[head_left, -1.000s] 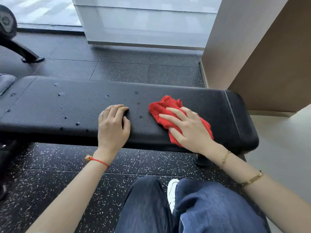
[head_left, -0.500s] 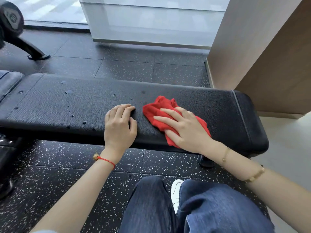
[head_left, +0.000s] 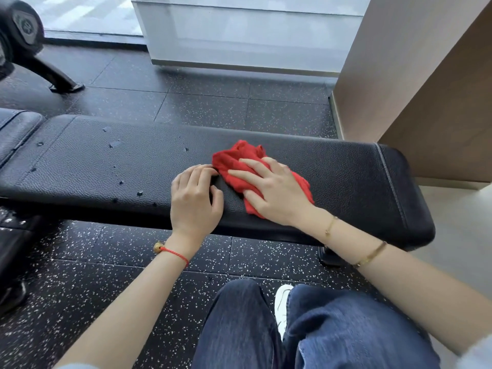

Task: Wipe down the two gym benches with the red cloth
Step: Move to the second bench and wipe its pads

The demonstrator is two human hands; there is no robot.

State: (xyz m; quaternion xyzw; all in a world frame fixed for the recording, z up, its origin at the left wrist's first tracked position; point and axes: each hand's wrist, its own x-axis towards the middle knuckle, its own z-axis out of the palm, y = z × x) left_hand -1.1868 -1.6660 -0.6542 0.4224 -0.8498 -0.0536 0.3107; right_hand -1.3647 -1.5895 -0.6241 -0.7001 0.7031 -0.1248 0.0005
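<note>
From the head view, your right hand [head_left: 277, 194] lies flat with fingers spread, pressing the crumpled red cloth [head_left: 241, 161] onto the bench [head_left: 346, 177], a long rounded pad of pebbled black leather-like vinyl with a stitched seam near its right end. Your left hand [head_left: 195, 198] rests on the pad just beside the cloth, fingers curled under and holding nothing. Several droplets [head_left: 115, 143] dot the pad's left half. A second padded section [head_left: 16, 126] adjoins at left. The floor [head_left: 239, 113] is black rubber tile flecked white. No writing is readable.
</note>
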